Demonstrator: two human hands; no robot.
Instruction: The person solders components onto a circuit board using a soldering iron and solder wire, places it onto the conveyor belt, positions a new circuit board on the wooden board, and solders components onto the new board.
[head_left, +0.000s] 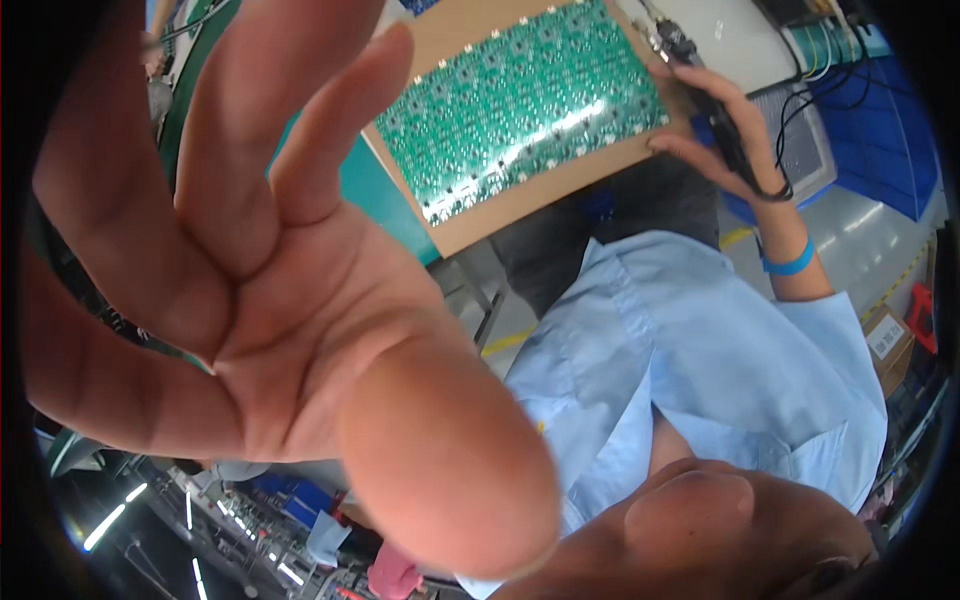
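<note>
My left hand [330, 300] fills the left half of the view, very close to the camera. Its palm shows, the fingers are spread apart, and nothing is in it. Beyond the fingertips a large green circuit board panel [520, 105], crowded with small parts, lies on a brown sheet [470, 228]. At the panel's right end my right hand [762, 145] holds a black pen-shaped tool [722, 128] with a metal front end, which points away from me. The right thumb is beside the panel's near right corner. Around that wrist goes a blue band [790, 262].
A green work surface [370, 195] shows under the brown sheet. At the right are black cables [850, 95], a grey tray [822, 150] and a blue bin [890, 140]. A cardboard box [888, 335] stands farther right. Benches and people appear blurred at the lower left.
</note>
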